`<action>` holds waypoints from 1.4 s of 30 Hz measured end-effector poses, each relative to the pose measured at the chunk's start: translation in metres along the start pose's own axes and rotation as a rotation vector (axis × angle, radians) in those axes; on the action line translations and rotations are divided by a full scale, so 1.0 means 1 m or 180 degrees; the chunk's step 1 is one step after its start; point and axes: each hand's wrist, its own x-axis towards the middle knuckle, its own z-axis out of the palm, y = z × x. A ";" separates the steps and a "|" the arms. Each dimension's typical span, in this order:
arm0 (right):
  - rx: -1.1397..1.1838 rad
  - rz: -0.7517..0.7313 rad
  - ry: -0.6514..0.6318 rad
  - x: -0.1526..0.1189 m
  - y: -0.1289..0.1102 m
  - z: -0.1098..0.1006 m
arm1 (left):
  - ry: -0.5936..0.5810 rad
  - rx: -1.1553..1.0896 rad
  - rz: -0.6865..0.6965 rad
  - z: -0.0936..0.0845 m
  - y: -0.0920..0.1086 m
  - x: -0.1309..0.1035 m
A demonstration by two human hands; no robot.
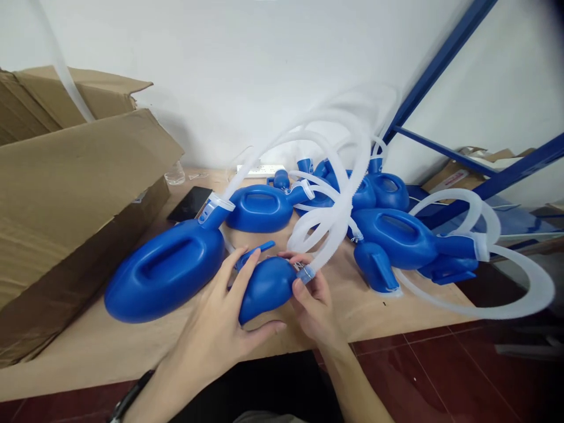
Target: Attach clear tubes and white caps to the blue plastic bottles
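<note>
My left hand (224, 308) is wrapped round a blue plastic funnel-shaped cup (267, 288) with a flat handle. My right hand (317, 302) pinches the cup's narrow end, where a white corrugated hose (328, 249) joins it. A small metal spring clip (299, 267) sits at that joint. To the left lies a large blue urinal bottle (154, 288), its neck capped by a clear white collar (219, 202) from which a hose runs up. Another blue bottle (259, 220) rests just behind my hands.
An open cardboard box (79, 158) stands on the left of the wooden table (110, 358). Several blue bottles (392, 238) with looped hoses crowd the right side. At the back are a dark phone (190, 204) and a white power strip (261, 170). A blue metal frame (440, 59) rises at right.
</note>
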 end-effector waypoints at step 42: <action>-0.0738 0.0057 0.1752 -0.071 -0.001 -0.039 | -0.0300 -0.2985 -0.2384 -0.006 -0.017 -0.035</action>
